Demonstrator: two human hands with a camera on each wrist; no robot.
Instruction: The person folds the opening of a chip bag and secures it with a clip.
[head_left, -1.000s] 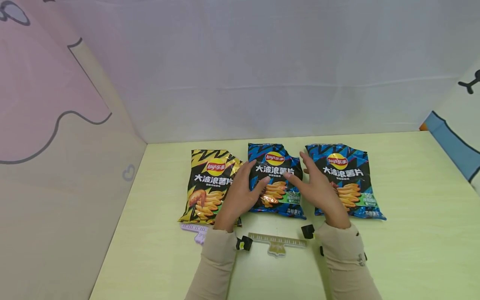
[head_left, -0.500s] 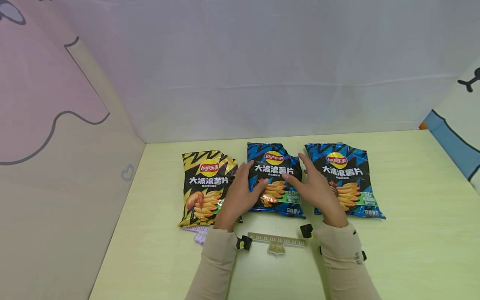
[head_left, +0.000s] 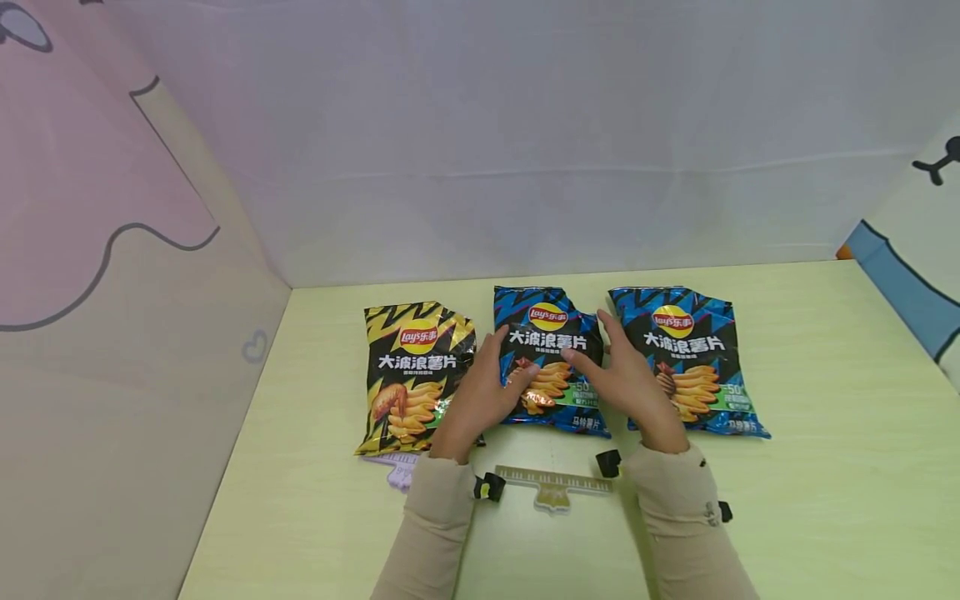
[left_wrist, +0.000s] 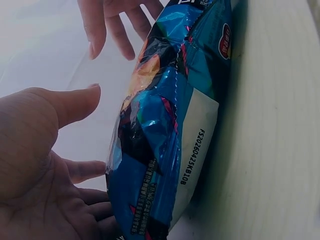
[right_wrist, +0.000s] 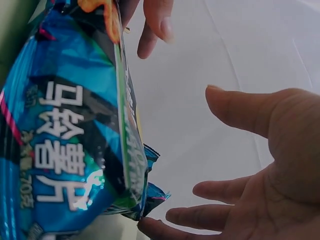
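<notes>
Three crisp bags lie in a row on the pale green table [head_left: 810, 400]: a yellow-black bag [head_left: 412, 367], a middle blue bag [head_left: 553, 333] and a right blue bag [head_left: 693, 350]. My left hand [head_left: 491, 375] lies at the middle bag's left edge, between it and the yellow-black bag, with its thumb over the bag's front. My right hand [head_left: 611, 367] flanks the right edge, fingers spread. In the left wrist view, my left hand [left_wrist: 60, 150] has its fingers touching the blue bag [left_wrist: 165, 140]. In the right wrist view, my right hand [right_wrist: 260, 165] is open beside the blue bag [right_wrist: 75, 125].
A gold flat clip strip [head_left: 555, 486] lies on the table in front of the middle bag. A purple one [head_left: 396, 467] sticks out from under the yellow-black bag. A white back wall and cartoon-printed side walls enclose the table.
The yellow-black bag has slid a little to the left. Both hands have drawn slightly closer around the middle blue bag.
</notes>
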